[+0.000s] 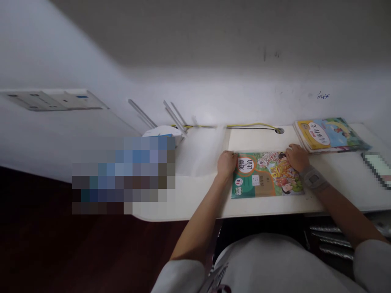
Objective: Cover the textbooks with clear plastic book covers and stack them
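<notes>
A textbook (269, 175) with a green and orange illustrated cover lies flat on the white desk, turned sideways. My left hand (227, 163) is at its upper left corner, with the fingers curled round the edge. At its upper right edge is my right hand (297, 158), its fingers bent onto the cover; a grey watch is on that wrist. Left of the book, a translucent plastic sheet or cover (200, 152) lies on the desk, partly blurred. A stack of books (330, 133) with a yellow and blue top cover sits at the back right.
The white desk (183, 203) has a rounded front left corner. A white router (161, 131) with upright antennas stands at the back left, behind a pixelated area. Cables run along the wall into a hole (279, 130). A pixelated phone-like object (378, 167) lies at the far right.
</notes>
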`<act>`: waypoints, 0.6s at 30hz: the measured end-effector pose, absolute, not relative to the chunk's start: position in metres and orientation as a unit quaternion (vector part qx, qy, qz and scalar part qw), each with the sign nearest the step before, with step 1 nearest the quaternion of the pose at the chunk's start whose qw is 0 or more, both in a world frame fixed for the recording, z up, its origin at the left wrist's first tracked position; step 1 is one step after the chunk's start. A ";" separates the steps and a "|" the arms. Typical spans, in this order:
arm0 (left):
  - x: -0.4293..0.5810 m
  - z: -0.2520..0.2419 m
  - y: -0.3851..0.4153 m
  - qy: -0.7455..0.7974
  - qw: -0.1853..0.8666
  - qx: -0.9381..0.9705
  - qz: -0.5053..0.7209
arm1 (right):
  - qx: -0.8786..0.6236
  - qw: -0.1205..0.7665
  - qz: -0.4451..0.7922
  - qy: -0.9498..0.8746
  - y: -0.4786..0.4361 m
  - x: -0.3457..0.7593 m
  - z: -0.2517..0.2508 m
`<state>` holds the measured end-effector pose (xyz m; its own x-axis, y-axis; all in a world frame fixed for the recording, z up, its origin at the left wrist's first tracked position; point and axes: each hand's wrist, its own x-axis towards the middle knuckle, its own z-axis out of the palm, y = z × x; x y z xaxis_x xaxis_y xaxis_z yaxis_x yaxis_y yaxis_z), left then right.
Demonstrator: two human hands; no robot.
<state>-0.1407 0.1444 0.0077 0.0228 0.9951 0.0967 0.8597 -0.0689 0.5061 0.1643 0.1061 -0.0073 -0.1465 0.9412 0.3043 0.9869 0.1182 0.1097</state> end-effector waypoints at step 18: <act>-0.153 0.028 0.156 0.462 0.535 0.593 0.385 | -0.500 0.241 0.027 -0.832 0.122 0.146 0.014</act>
<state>-0.1533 0.1562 0.0275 0.2764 0.9603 -0.0375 0.1357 -0.0003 0.9908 0.1457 0.1219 0.0137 -0.3844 0.8442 0.3736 0.8179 0.4991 -0.2861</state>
